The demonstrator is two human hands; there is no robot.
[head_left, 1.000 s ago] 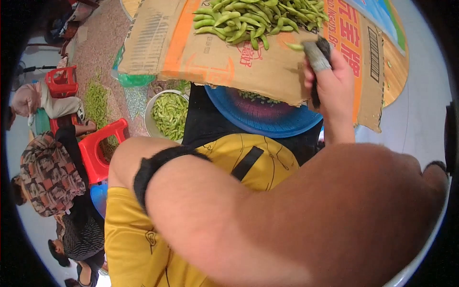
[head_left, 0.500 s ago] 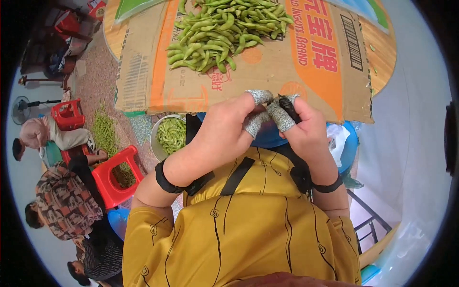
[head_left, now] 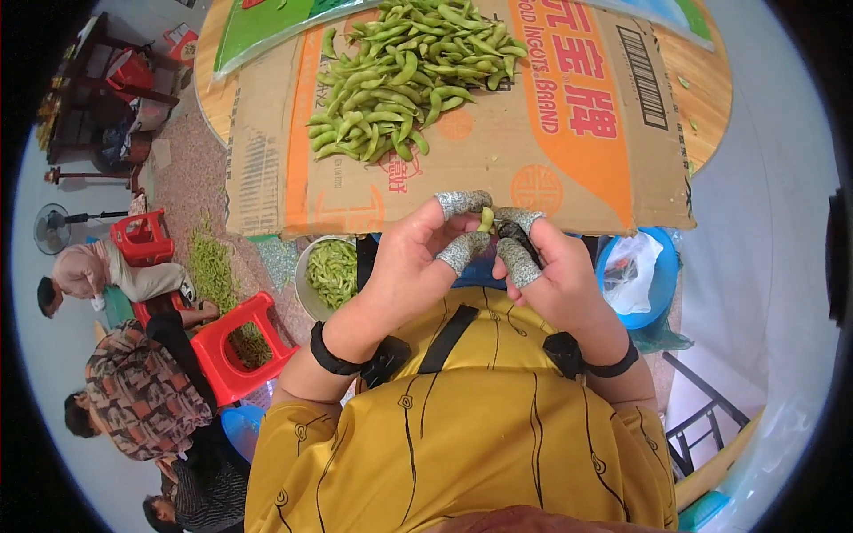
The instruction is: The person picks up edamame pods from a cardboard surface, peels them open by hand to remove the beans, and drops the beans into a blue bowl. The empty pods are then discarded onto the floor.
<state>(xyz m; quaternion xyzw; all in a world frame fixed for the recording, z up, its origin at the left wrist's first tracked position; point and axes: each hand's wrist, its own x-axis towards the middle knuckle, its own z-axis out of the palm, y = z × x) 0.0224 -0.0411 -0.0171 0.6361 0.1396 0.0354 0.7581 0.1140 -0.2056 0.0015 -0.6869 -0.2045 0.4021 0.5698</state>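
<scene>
- Left hand (head_left: 410, 253), its thumb and finger wrapped in grey sleeves, pinched a green pod (head_left: 486, 218) between the covered tips.
- Right hand (head_left: 558, 266), sleeved likewise, was closed around a small black tool (head_left: 511, 230); its fingers covered most of it, so its shape and working end could not be made out.
- Much of the pod was hidden by the fingertips, and whether the tool touched it was hard to tell.
- Below the hands, a blue basin (head_left: 478, 271) was mostly hidden by them and the cardboard; the pod pile (head_left: 400, 89) ran to the upper edge of the view.
- On the cardboard sheet (head_left: 462, 173) were large red characters, smaller Latin capitals, an orange band and a framed barcode (head_left: 641, 78).
- The pinched pod lay at the left hand's tips, just left of the tool, near the sheet's front edge; the pile rested farther off, beyond both hands.
</scene>
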